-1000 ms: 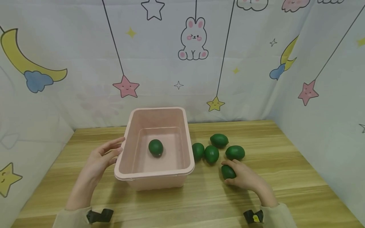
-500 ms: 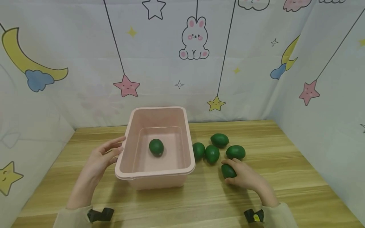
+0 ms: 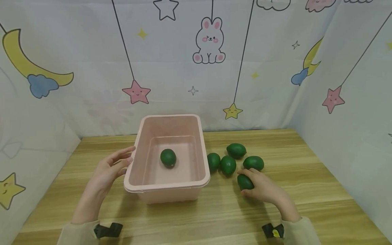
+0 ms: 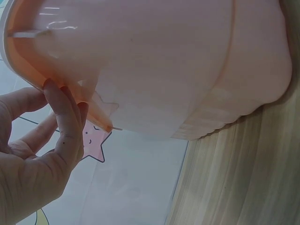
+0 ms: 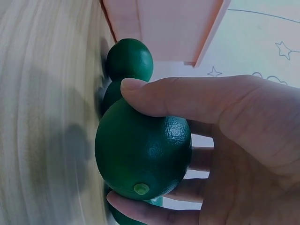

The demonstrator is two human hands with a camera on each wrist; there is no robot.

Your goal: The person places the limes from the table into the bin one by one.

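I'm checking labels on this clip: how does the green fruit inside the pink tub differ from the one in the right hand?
Place: the tub fruit lies on the floor of the pink tub, while the held fruit is outside it.
Contact: no hand touches the tub fruit, while the right hand grips the held fruit, partly covering it.
Both are dark green and rounded.

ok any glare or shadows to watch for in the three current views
Left wrist: small white glare streaks on the outer wall of the pink box; right wrist: pale highlights on the held green fruit, plus a soft-edged shadow on the wooden table; head: fairly even lighting, with a faint shadow near the right hand.
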